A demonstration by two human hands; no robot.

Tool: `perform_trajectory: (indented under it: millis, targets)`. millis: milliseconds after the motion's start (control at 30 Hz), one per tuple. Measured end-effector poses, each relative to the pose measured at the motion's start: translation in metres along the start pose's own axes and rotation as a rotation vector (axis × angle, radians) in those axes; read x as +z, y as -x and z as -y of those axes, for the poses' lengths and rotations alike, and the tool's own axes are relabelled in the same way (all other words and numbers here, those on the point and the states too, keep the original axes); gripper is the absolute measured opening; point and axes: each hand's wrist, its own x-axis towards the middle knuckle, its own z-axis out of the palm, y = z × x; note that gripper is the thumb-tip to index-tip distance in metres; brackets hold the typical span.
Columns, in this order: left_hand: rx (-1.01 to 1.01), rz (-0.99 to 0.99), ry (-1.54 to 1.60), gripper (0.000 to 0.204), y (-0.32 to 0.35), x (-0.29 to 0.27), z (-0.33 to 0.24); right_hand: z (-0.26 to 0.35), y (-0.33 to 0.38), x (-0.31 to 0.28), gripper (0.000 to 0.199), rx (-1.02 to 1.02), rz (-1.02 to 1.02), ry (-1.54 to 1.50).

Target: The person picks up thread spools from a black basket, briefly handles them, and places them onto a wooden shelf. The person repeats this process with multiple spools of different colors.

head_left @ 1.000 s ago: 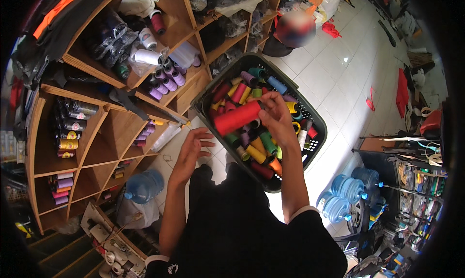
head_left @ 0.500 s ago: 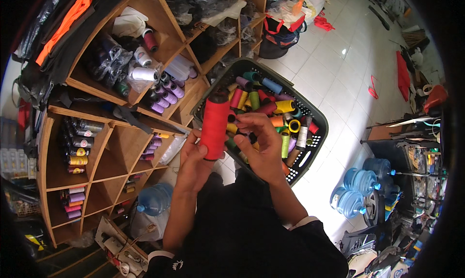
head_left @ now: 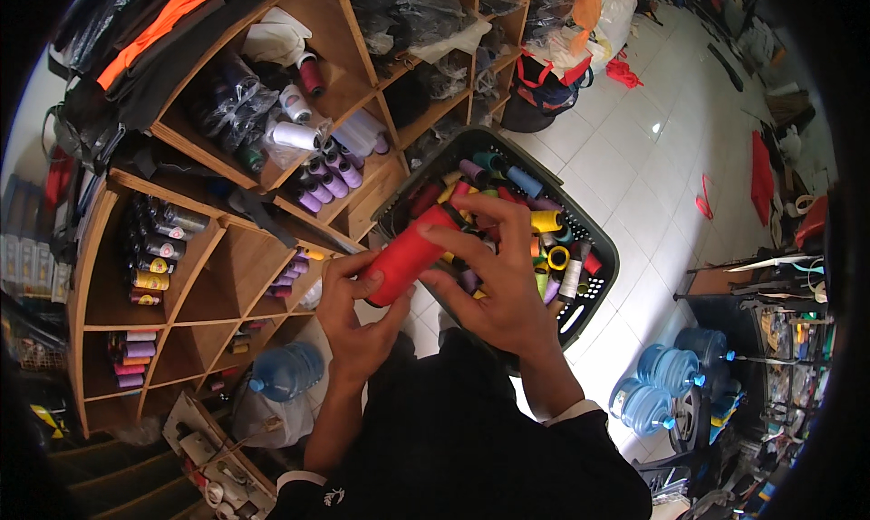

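Note:
A large spool of red thread lies tilted between my hands, its upper end leaning right. My left hand grips the lower end, thumb and fingers on either side. My right hand curves round the upper end, with fingertips on the red thread and near the dark top. Beneath the spool and my right hand is a dark green plastic basket, heaped with thread spools of many colours. Among them are a yellow spool, a blue spool and a white spool. My right hand hides part of the heap.
Wooden cubbyhole shelves on the left hold purple spools, other spools and plastic bags. Blue water jugs stand on the tiled floor to the right; another blue jug is by the shelves. Bags stand beyond the basket.
The red spool has gone from nearly upright to tilted right. My right hand has moved up and left onto its upper end. The whole view has shifted slightly.

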Motion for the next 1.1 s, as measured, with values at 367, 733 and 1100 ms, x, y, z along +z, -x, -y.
perform_trajectory:
  millis: [367,733,1100]
  targets:
    - [0.225,-0.024,-0.203,0.038,-0.007,-0.016,-0.007,-0.010,-0.003,0.012,0.019,-0.190,0.033,0.081]
    - [0.255,-0.010,-0.329,0.042,0.005,-0.015,-0.010,0.001,0.030,0.039,0.010,0.104,-0.004,-0.577]
    - [0.332,-0.063,-0.413,0.046,0.011,-0.016,-0.011,0.007,0.036,0.033,0.010,0.485,0.100,-0.996]
